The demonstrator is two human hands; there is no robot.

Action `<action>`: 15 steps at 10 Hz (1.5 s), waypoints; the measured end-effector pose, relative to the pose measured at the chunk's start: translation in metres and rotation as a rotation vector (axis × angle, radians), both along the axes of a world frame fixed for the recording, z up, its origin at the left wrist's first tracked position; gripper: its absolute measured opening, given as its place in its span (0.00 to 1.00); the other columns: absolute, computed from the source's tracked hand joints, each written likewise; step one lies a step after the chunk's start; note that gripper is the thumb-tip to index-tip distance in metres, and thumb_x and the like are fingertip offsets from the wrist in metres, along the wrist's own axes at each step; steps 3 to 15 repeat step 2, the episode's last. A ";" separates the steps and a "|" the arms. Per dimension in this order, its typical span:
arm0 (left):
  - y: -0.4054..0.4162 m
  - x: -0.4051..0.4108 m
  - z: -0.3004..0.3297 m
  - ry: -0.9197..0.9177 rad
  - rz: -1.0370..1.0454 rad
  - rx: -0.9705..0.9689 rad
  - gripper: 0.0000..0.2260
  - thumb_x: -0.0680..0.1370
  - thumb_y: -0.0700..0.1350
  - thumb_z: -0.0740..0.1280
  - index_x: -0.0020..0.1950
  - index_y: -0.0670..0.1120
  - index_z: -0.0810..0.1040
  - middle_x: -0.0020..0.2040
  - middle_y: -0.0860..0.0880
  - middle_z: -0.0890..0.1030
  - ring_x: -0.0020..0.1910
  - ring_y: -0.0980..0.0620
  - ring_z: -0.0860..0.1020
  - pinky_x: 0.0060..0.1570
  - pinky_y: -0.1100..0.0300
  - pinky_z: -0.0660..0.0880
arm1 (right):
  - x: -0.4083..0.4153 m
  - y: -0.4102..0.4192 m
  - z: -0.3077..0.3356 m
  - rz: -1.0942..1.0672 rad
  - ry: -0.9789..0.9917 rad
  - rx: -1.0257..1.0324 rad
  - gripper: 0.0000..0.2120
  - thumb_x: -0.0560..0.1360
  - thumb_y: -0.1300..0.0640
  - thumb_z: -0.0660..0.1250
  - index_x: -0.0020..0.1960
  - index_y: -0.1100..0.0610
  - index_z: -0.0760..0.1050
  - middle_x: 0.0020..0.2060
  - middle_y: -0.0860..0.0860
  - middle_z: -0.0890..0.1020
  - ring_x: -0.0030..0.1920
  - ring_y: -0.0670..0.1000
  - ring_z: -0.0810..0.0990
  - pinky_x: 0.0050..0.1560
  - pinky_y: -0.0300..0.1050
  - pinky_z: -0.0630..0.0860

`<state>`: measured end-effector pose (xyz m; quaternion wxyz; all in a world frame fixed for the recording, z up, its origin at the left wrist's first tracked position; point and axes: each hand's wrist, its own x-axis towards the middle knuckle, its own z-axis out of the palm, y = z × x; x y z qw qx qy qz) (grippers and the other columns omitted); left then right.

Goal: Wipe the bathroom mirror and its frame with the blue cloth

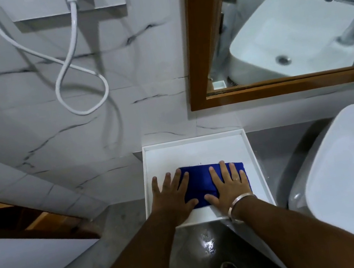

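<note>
A folded blue cloth (pixel 200 180) lies in a shallow white tray (pixel 194 148) on the grey counter. My left hand (pixel 172 196) rests flat with fingers spread, partly on the tray floor and partly on the cloth's left edge. My right hand (pixel 227 184), with a metal bangle at the wrist, lies flat on the cloth's right half. Neither hand grips the cloth. The mirror (pixel 293 19) hangs on the wall at the upper right, bordered by a brown wooden frame (pixel 196 43).
A white basin (pixel 342 166) with a metal drain sits on the counter at the right, close to the tray. A white cable (pixel 78 63) loops down the marble wall at the upper left. Grey floor and my feet show below the counter edge.
</note>
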<state>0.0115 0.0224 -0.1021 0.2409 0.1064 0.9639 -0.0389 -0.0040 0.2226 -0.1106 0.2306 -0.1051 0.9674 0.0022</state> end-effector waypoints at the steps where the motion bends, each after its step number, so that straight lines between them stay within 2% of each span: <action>1: -0.006 -0.003 0.015 0.062 -0.047 -0.051 0.40 0.80 0.70 0.52 0.84 0.51 0.40 0.84 0.45 0.39 0.81 0.41 0.38 0.76 0.35 0.33 | -0.001 0.005 0.011 0.003 0.061 0.001 0.39 0.75 0.30 0.45 0.77 0.46 0.35 0.79 0.55 0.38 0.78 0.62 0.39 0.75 0.64 0.42; 2: -0.015 0.005 0.047 0.281 -0.020 0.031 0.43 0.77 0.72 0.57 0.84 0.52 0.47 0.84 0.45 0.41 0.81 0.40 0.41 0.76 0.35 0.37 | 0.011 0.015 0.044 0.030 0.243 0.026 0.40 0.74 0.28 0.46 0.78 0.46 0.38 0.79 0.55 0.40 0.78 0.63 0.42 0.75 0.66 0.44; 15: -0.015 0.005 0.047 0.281 -0.020 0.031 0.43 0.77 0.72 0.57 0.84 0.52 0.47 0.84 0.45 0.41 0.81 0.40 0.41 0.76 0.35 0.37 | 0.011 0.015 0.044 0.030 0.243 0.026 0.40 0.74 0.28 0.46 0.78 0.46 0.38 0.79 0.55 0.40 0.78 0.63 0.42 0.75 0.66 0.44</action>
